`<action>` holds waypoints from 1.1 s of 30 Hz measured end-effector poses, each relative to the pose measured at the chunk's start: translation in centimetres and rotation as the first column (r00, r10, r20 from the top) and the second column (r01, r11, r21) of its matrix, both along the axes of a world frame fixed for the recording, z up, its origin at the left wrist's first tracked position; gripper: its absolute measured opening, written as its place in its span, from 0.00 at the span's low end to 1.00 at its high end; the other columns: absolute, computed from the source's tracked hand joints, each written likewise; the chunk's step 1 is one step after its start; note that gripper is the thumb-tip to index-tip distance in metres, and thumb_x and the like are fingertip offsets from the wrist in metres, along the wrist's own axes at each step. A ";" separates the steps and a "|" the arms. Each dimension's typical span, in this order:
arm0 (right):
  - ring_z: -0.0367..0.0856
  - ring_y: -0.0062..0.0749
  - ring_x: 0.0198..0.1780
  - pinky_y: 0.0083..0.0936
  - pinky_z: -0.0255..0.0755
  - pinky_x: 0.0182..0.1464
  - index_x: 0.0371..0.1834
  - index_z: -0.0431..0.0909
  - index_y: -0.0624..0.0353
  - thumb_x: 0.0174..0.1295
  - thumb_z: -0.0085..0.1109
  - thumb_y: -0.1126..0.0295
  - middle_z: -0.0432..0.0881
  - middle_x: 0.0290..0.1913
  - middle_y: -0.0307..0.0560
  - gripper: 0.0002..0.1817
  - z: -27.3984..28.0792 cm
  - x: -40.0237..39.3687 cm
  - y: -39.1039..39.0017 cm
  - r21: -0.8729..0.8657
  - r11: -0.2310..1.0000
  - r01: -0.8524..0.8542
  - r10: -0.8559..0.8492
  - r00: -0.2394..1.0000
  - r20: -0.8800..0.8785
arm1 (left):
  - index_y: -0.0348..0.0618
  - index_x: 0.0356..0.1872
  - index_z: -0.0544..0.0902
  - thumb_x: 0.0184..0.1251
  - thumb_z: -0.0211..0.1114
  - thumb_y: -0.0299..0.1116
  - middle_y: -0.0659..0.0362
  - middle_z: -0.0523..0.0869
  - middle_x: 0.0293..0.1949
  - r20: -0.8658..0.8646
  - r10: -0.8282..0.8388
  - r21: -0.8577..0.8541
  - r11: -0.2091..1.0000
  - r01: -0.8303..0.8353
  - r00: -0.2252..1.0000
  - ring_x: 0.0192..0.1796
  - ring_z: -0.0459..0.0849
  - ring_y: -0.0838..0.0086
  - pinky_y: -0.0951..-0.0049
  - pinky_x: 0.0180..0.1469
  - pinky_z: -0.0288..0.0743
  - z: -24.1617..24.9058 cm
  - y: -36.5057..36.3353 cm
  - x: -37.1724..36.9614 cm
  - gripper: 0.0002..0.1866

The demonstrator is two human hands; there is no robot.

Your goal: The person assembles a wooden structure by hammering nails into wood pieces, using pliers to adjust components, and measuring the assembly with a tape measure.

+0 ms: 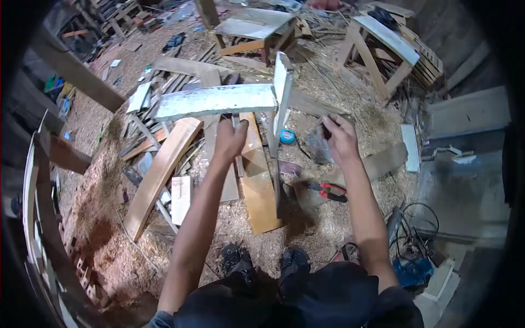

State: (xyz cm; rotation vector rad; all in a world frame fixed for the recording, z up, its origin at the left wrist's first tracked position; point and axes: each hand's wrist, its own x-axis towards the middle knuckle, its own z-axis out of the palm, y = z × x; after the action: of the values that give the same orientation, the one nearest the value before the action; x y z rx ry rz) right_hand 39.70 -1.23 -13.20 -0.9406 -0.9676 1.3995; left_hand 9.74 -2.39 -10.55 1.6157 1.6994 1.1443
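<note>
My left hand (230, 141) is closed at the underside of a white-painted board (216, 101), its fingers partly hidden beneath it. This board meets an upright white-edged piece (281, 82) at its right end, forming a corner of a wooden frame. My right hand (342, 138) is raised to the right of the frame, fingertips pinched together; what they hold is too small to make out. Close beside those fingers is a crumpled clear plastic bag (317, 145). A round blue tape measure (287, 136) and red-handled pliers (332, 191) lie nearby.
Planks, including a pale curved board (164, 175) and an orange-brown board (260, 191), lie over wood shavings. Low wooden stands (257, 24) (388, 41) occupy the back. At right front sit a blue power tool (413, 271) and its cable; a post (79, 71) leans left.
</note>
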 end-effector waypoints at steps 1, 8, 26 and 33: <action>0.81 0.22 0.37 0.18 0.74 0.40 0.45 0.81 0.63 0.71 0.61 0.70 0.84 0.37 0.41 0.07 2.9 -2.4 -2.1 0.050 0.998 -0.026 0.026 1.000 -0.004 | 0.27 0.39 0.83 0.61 0.64 0.36 0.42 0.86 0.32 0.026 0.036 0.054 0.998 -0.037 0.999 0.37 0.84 0.56 0.57 0.43 0.75 -0.4 -0.1 -0.1 0.17; 0.87 0.46 0.48 0.37 0.78 0.48 0.46 0.77 0.66 0.71 0.57 0.71 0.86 0.46 0.58 0.08 10.5 -17.8 -3.4 0.709 0.653 -0.268 -0.363 0.711 0.602 | 0.29 0.36 0.84 0.65 0.62 0.47 0.36 0.85 0.32 -0.093 0.041 -0.102 0.994 -0.051 0.995 0.40 0.86 0.42 0.50 0.45 0.78 -1.1 -1.8 -2.0 0.23; 0.88 0.31 0.35 0.27 0.78 0.38 0.43 0.86 0.67 0.66 0.65 0.70 0.89 0.35 0.52 0.10 11.4 -16.9 -2.3 0.347 0.913 -0.214 -0.039 0.802 0.596 | 0.36 0.50 0.84 0.61 0.74 0.30 0.52 0.88 0.46 -0.292 -0.265 0.109 0.945 0.307 0.919 0.45 0.88 0.71 0.70 0.49 0.81 9.0 -3.7 -6.5 0.17; 0.87 0.46 0.35 0.35 0.76 0.38 0.41 0.83 0.67 0.67 0.60 0.72 0.86 0.33 0.58 0.08 10.4 -18.1 -2.8 0.507 0.843 -0.179 -0.232 0.729 0.644 | 0.36 0.43 0.88 0.60 0.70 0.24 0.51 0.89 0.46 -0.228 -0.245 -0.149 0.965 0.214 0.942 0.43 0.86 0.77 0.71 0.46 0.80 11.8 -3.7 -6.6 0.10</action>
State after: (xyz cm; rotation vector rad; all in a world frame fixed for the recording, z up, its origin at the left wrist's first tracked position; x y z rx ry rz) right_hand 21.57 -4.02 -2.77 -1.0339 -1.7948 0.6301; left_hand 3.17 -6.11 1.23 1.8810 1.6373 0.7377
